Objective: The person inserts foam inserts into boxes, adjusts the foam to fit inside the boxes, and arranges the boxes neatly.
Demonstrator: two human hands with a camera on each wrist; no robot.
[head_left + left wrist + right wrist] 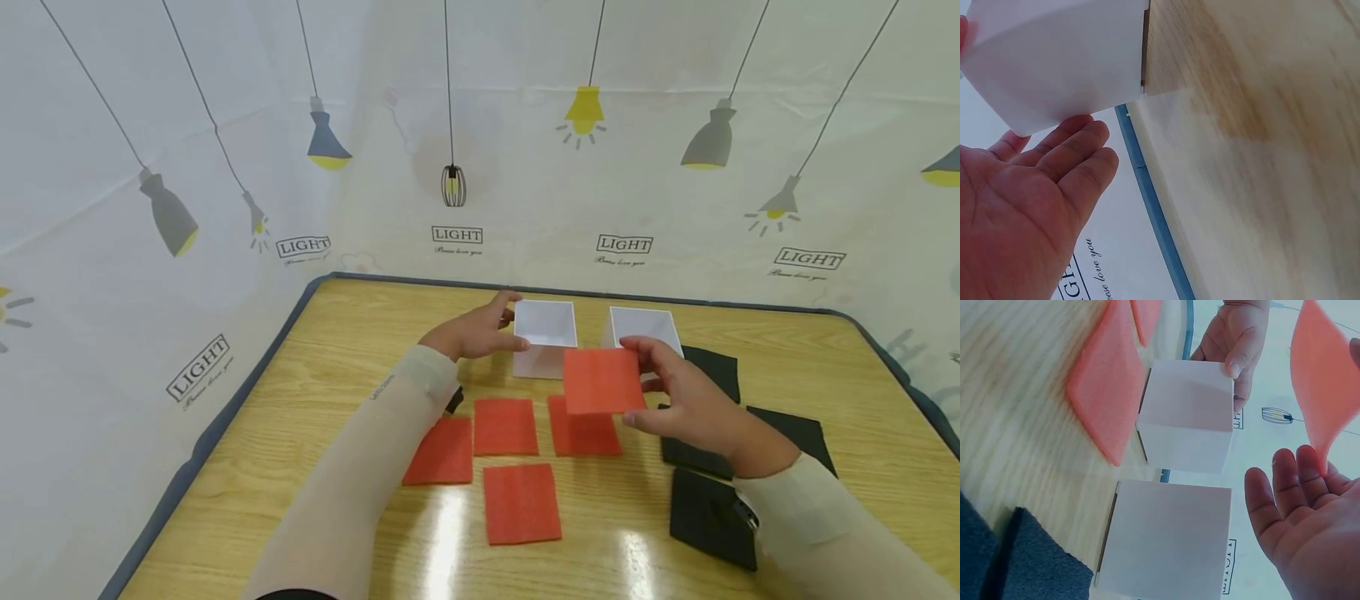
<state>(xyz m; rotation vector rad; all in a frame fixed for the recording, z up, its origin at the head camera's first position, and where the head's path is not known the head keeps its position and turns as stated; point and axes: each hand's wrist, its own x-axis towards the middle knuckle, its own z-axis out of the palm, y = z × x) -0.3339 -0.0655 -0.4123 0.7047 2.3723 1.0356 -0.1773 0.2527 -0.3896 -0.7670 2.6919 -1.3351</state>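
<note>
My right hand (693, 406) pinches a red cloth square (600, 381) by its right edge. The square is held up in front of two white open-topped boxes and overlaps another red square (587, 440) below it in the head view. In the right wrist view the held red square (1325, 375) hangs from the fingertips. My left hand (477, 327) grips the left white box (543, 360), thumb at the front corner and index finger at the back one. Its other fingers lie along the box's side in the left wrist view. The right white box (1166, 540) stands beside it.
More red squares lie at the middle and left of the table (300, 433), one (521, 504) nearer the front. Several black cloth squares (712, 517) lie at the right, partly under my right forearm. A printed white curtain (517, 167) hangs behind the table's back edge.
</note>
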